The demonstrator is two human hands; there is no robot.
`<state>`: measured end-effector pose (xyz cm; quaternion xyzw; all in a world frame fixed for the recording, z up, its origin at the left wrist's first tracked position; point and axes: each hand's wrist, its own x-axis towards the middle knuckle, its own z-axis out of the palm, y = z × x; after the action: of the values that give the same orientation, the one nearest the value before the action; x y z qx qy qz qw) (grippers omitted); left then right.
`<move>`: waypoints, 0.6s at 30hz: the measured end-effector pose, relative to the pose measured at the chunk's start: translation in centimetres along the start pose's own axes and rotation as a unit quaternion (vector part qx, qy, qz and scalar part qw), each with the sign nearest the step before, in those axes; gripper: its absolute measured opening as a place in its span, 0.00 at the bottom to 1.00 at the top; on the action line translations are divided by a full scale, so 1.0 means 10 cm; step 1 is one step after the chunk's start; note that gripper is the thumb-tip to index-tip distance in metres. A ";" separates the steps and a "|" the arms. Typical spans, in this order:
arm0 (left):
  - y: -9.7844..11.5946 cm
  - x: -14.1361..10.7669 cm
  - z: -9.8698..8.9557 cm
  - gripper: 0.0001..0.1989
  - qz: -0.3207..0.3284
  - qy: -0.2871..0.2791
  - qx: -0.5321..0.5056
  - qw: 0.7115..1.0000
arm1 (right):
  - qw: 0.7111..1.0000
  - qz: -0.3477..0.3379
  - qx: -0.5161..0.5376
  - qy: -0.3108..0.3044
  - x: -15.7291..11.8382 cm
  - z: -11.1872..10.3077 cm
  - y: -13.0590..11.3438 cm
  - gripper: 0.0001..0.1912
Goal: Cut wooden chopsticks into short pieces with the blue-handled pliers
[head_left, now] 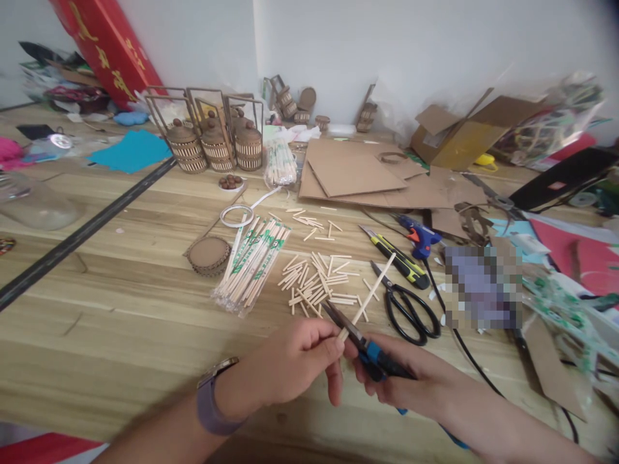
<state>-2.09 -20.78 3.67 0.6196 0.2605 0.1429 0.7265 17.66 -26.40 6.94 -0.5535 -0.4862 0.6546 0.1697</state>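
Observation:
My left hand (302, 354), with a watch on the wrist, pinches the lower end of a thin wooden stick (372, 295) between thumb and fingers. The stick slants up to the right. My right hand (416, 374) is closed round a pair of shears (374, 353) with blue-and-black handles. Their blades lie across the stick just beyond my left fingertips; whether they bite into it I cannot tell. Beyond the blades lies a loose pile of short cut sticks (316, 280). Black-handled scissors (410, 316) rest right of the stick.
Packs of wrapped chopsticks (254, 264) lie left of the pile. A yellow-and-black utility knife (399, 258) and a blue glue gun (420, 238), its cord trailing, are to the right. Cardboard sheets (358, 167) and small lidded baskets (215, 142) stand behind.

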 end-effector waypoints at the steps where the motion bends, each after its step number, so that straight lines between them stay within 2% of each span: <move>1: -0.01 0.00 0.00 0.20 0.000 0.003 0.008 1.000 | 1.000 -0.007 -0.016 0.005 0.01 0.00 0.00 0.11; 7: -0.05 -0.01 -0.02 0.20 -0.026 0.015 0.047 0.998 | 0.994 -0.057 -0.089 0.041 0.04 0.04 0.03 0.05; 11: -0.08 -0.01 -0.01 0.19 -0.037 0.018 0.039 0.998 | 0.989 -0.068 -0.119 0.057 0.03 0.05 0.03 0.06; 14: -0.06 0.00 0.00 0.20 -0.021 0.020 0.016 0.999 | 0.989 -0.068 -0.121 0.051 0.02 0.01 0.02 0.10; 16: -0.04 0.00 -0.02 0.19 0.009 0.042 -0.010 0.999 | 0.990 -0.074 -0.114 0.046 0.02 -0.03 0.01 0.11; 18: -0.01 0.01 -0.05 0.19 0.033 0.102 -0.022 0.994 | 0.989 -0.081 -0.115 0.051 0.03 -0.06 0.03 0.09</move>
<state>-2.28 -20.32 3.48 0.5938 0.3098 0.2347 0.7045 18.21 -26.01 6.56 -0.5611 -0.5923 0.5488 0.1820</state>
